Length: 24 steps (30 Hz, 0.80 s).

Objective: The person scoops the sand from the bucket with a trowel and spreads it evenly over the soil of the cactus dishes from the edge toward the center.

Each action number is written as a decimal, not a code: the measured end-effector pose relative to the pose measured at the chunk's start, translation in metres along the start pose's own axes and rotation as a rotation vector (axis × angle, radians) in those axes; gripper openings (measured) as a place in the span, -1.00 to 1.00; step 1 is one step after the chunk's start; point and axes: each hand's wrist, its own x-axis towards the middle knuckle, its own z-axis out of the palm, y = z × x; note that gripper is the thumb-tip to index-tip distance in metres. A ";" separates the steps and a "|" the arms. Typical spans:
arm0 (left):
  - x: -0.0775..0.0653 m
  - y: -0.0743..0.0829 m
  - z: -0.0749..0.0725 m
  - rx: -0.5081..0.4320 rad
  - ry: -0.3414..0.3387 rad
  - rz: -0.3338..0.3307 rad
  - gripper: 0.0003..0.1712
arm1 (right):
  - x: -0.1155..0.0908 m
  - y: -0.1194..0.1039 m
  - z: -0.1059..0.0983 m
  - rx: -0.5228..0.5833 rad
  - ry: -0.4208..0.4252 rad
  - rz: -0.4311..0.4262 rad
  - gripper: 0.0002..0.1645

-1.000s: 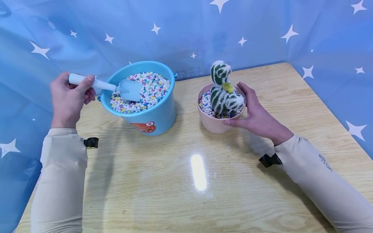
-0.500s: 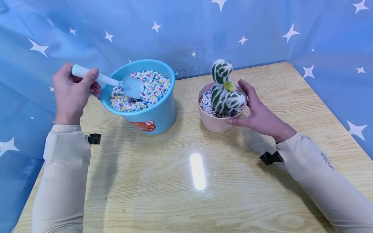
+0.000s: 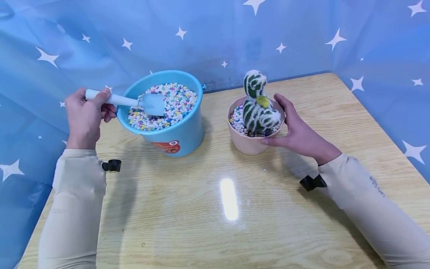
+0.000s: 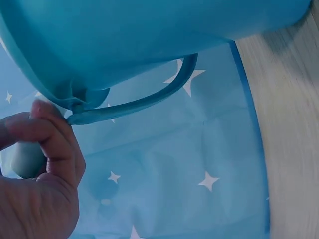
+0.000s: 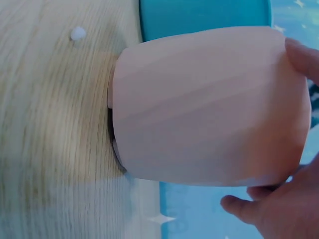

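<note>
Pale-blue trowel (image 3: 153,104), gripped by left fingers (image 3: 102,96), points rightward across the bucket (image 3: 188,130) toward the planter (image 3: 248,144) my right fingers (image 3: 285,105) clasp.

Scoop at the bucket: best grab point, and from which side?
By its handle, toward the free end, coming from the left of the bucket, I'd say. The handle is slim and straight and juts out leftward past the bucket, while the broad, flat blade sits over the pellets. The left hand holds it there now.
</note>
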 end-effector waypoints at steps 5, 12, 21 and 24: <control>0.001 -0.001 -0.001 -0.033 0.002 -0.047 -0.62 | 0.000 0.001 0.000 -0.017 0.012 0.008 0.43; 0.000 -0.003 -0.004 -0.120 0.002 -0.080 -0.62 | 0.000 0.000 0.002 -0.017 0.028 0.031 0.45; -0.004 -0.010 -0.008 -0.323 -0.014 -0.057 -0.64 | 0.001 0.000 -0.003 0.019 -0.006 -0.006 0.43; -0.005 -0.009 -0.010 -0.425 -0.005 -0.074 -0.69 | 0.002 0.000 -0.004 0.032 -0.012 -0.001 0.41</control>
